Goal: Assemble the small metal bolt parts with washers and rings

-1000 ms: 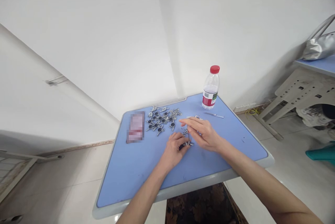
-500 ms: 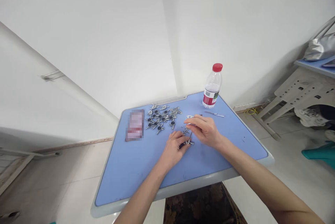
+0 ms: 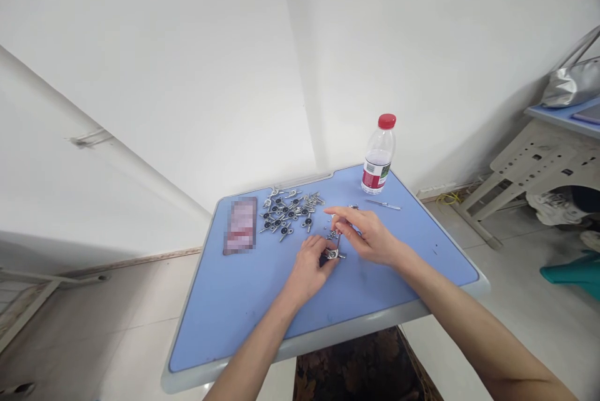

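Note:
My left hand point(image 3: 309, 263) rests on the blue table point(image 3: 234, 313), its thumb and fingers closed around a small metal fitting point(image 3: 334, 255) that lies on the tabletop. Above it, my right hand point(image 3: 368, 235) pinches a thin upright screwdriver point(image 3: 338, 240), whose lower end meets the fitting; its handle is mostly hidden by my fingers. The right index finger stretches out to the left. Small loose metal pieces point(image 3: 330, 234) lie just beyond my left fingertips. More small parts are partly covered by my right hand.
Several metal fittings with black round centres point(image 3: 281, 217) are heaped behind my left hand. A blurred phone-like rectangle point(image 3: 240, 226) lies to their left. At the back right stand a red-capped water bottle point(image 3: 376, 163) and, lying before it, a slim screwdriver-like tool point(image 3: 383, 204).
My right hand's index finger has lifted and straightened leftward over the tool. The left hand stays on the fitting. The view has shifted slightly.

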`<state>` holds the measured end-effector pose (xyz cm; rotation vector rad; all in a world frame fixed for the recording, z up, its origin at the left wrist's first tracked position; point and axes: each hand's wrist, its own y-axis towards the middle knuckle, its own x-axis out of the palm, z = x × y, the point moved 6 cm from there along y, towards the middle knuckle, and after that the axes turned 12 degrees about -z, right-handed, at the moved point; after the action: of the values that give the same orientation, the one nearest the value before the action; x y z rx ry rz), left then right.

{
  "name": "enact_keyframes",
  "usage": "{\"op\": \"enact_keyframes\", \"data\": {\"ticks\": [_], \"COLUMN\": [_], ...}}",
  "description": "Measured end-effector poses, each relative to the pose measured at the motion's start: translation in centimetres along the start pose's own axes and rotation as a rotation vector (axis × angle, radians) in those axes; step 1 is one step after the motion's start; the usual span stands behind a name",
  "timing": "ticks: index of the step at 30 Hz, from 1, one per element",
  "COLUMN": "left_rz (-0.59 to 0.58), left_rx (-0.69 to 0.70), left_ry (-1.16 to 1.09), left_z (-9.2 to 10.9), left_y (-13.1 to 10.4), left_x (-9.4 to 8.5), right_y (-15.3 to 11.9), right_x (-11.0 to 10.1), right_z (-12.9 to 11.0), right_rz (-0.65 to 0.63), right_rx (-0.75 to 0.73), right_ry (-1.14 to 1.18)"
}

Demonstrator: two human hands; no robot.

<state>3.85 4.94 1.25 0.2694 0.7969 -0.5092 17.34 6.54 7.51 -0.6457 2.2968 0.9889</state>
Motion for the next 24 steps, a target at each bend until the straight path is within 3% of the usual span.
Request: {"op": "enact_keyframes", "data": {"ticks": [8, 19, 24], "left_rz": [-0.022, 0.009, 0.007], "left_rx": [-0.071, 0.015, 0.04], "left_ry": [-0.079, 0.034, 0.107], "left_z": [-0.04, 0.5, 0.55], "left_y": [0.3, 0.14, 0.09], "left_x": [-0.22, -0.1, -0.02], "right_y": [0.0, 0.21, 0.1], "right_x": [-0.06, -0.14, -0.22], "right_z": [-0.21, -0.08, -0.3], "right_rz": [0.005, 0.129, 0.08], "right_rx": [-0.009, -0.038, -0.06], "right_ry": [0.03, -0.093, -0.107]}}
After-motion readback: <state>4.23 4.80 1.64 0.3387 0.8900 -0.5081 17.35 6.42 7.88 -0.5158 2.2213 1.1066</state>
